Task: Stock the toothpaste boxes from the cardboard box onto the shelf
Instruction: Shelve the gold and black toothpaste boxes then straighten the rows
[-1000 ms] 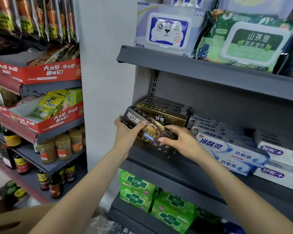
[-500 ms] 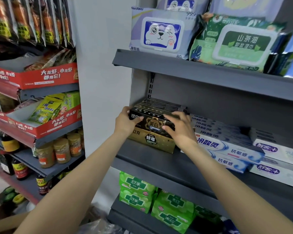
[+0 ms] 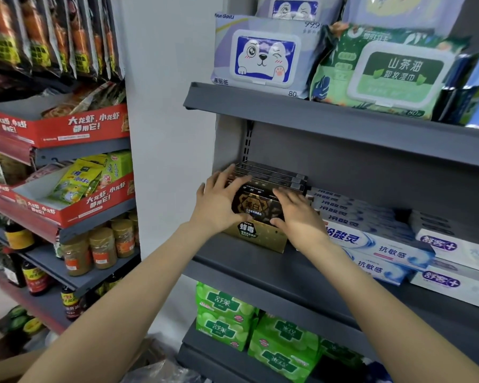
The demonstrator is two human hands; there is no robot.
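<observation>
Where the grey shelf (image 3: 302,275) meets its left end, a black toothpaste box (image 3: 256,207) is held atop the gold boxes (image 3: 256,236), gripped between the left hand (image 3: 219,201) and the right hand (image 3: 297,217), fingers curled round it; white toothpaste boxes (image 3: 376,244) are stacked just beside.

Even indoor light, soft shadows, blurred wide-angle edges
</observation>
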